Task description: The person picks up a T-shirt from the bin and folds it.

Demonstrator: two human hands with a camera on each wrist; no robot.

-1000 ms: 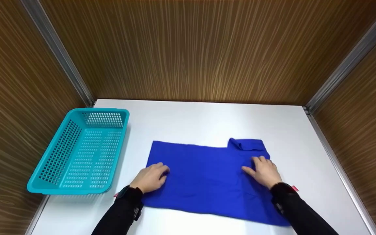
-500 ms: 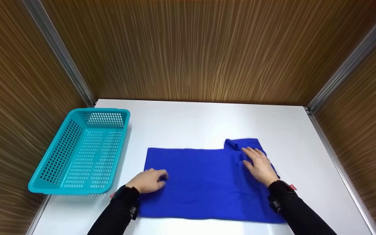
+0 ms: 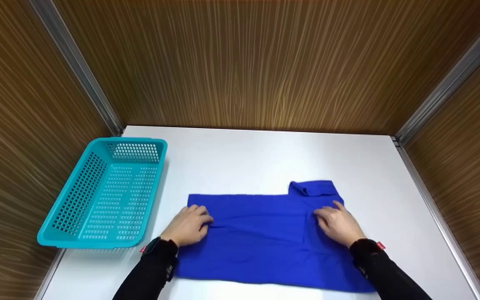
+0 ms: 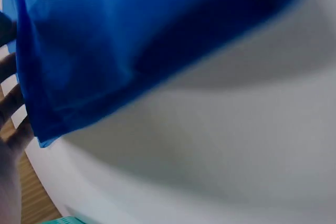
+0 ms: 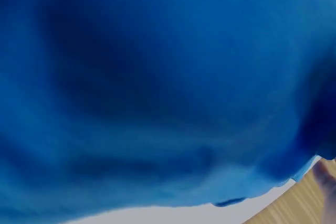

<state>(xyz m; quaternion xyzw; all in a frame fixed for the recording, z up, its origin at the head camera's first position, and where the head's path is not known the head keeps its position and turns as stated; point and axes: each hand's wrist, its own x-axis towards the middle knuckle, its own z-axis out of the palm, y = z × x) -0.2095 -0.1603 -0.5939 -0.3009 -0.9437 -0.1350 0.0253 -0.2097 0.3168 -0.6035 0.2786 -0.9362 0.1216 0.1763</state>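
A blue shirt [image 3: 256, 241] lies folded on the white table, its short sleeve [image 3: 317, 188] pointing away at the far right. My left hand [image 3: 186, 226] pinches the fabric near the shirt's left end. Towards the right end, my right hand [image 3: 340, 225] pinches the cloth below the sleeve with bent fingers. Creases run through the fabric between the two hands. In the left wrist view, fingers [image 4: 10, 103] show beside the shirt's edge [image 4: 79, 98]. Cloth fills most of the right wrist view, where only a bit of the hand [image 5: 326, 184] appears at the right border.
A turquoise plastic basket [image 3: 152, 196] with perforated walls stands on the table at the left, with nothing in it. Wood-grain panels [image 3: 240, 62] enclose the table [image 3: 231, 160] at the back and on both sides.
The shirt's far edge has shifted towards me. My right hand went up and left, then back down and right, its fingers now bent. New creases cross the cloth between the hands.
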